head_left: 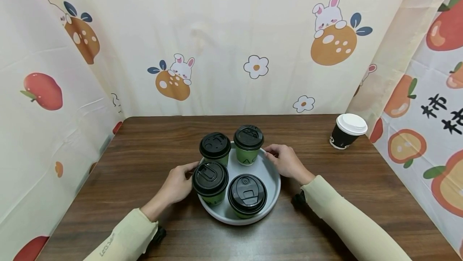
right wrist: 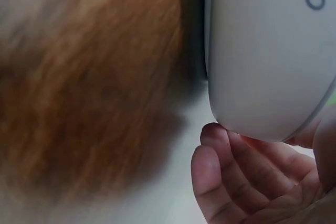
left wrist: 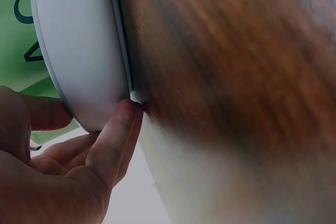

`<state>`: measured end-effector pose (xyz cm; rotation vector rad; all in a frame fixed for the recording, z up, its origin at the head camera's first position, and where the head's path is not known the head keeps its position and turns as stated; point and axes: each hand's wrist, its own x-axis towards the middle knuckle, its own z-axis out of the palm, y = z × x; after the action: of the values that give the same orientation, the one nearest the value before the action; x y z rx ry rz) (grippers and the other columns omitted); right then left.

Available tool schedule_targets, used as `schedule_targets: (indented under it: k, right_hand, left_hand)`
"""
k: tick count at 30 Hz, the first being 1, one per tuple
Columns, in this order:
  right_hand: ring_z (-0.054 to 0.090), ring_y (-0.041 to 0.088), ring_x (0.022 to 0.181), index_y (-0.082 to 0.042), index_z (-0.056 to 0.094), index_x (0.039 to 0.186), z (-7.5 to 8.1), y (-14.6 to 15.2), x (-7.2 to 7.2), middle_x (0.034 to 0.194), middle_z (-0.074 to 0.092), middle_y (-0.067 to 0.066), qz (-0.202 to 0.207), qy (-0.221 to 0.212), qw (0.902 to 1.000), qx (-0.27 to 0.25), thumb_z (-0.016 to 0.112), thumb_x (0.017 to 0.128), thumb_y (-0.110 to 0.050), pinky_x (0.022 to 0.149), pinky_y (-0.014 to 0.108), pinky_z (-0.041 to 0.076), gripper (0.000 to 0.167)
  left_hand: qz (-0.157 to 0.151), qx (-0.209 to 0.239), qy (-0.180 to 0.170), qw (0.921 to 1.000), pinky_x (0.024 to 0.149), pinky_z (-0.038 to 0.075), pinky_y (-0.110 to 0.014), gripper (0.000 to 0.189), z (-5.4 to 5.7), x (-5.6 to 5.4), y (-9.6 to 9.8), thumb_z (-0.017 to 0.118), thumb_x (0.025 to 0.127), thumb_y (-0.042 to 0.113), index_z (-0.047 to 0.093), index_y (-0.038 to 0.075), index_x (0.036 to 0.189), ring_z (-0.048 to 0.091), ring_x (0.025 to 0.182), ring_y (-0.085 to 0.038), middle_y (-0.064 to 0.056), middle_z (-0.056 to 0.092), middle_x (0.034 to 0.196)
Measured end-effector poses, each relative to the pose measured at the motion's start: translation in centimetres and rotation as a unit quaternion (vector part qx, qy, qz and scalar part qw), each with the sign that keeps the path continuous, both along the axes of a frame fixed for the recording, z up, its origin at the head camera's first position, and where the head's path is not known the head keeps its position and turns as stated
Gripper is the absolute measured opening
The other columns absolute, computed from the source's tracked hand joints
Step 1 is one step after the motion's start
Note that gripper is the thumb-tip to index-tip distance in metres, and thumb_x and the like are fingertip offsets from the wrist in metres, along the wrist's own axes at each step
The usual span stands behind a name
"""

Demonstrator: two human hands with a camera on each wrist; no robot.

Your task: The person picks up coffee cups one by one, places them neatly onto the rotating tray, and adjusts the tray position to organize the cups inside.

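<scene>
A round light-grey tray (head_left: 236, 221) carries several green paper cups with black lids: a back-left cup (head_left: 215, 147), a back-right cup (head_left: 248, 142), a front-left cup (head_left: 210, 180) and a front-right cup (head_left: 247, 195). At the tray's left side, my left hand (head_left: 178, 182) grips its edge. The left wrist view has the left thumb over the rim and the fingers (left wrist: 111, 142) against the outer wall and lower edge. My right hand (head_left: 288, 163) holds the rim at the upper right; its fingers (right wrist: 206, 167) curl at the wall in the right wrist view, the thumb partly hidden.
A black paper cup with a white lid (head_left: 348, 131) stands at the back right of the brown wooden table (head_left: 152, 140). Light fabric printed with fruit and rabbits (head_left: 217, 32) encloses the table at the back and both sides.
</scene>
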<state>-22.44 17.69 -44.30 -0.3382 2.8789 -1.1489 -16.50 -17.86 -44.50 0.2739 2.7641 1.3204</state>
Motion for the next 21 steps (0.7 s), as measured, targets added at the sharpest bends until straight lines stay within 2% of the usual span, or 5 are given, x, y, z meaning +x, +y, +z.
schedule_targets:
  k: [8,16,21]
  right_hand:
    - [0.06,0.017,0.078,-0.008,0.075,0.114,-0.22,0.11,0.24,0.094,0.071,0.004,-0.002,-0.001,1.0,-0.006,0.064,0.102,-0.016,0.065,0.032,0.052,0.018]
    - [0.062,0.017,0.079,-0.008,0.075,0.112,-0.41,0.39,0.56,0.096,0.073,0.004,0.001,0.011,0.9999,-0.009,0.064,0.102,-0.016,0.066,0.032,0.053,0.017]
    - [0.063,0.017,0.081,-0.009,0.076,0.109,-0.41,0.55,0.86,0.096,0.073,0.003,-0.003,0.018,0.9998,-0.007,0.066,0.101,-0.015,0.068,0.033,0.053,0.014]
  left_hand:
    - [-0.001,0.006,-0.008,1.0,0.092,0.055,-0.044,0.044,0.11,-0.07,0.02,0.065,0.101,0.017,0.06,0.002,0.142,0.068,0.102,-0.02,-0.008,0.073,0.118]
    - [0.002,0.007,-0.011,0.9999,0.099,0.052,-0.049,0.044,0.15,-0.18,-0.09,0.064,0.103,0.021,0.059,0.004,0.143,0.067,0.111,-0.025,-0.009,0.071,0.124]
    - [0.003,0.003,-0.002,1.0,0.095,0.053,-0.046,0.04,0.1,-0.26,-0.17,0.064,0.103,0.023,0.064,0.008,0.14,0.067,0.105,-0.02,-0.003,0.074,0.112]
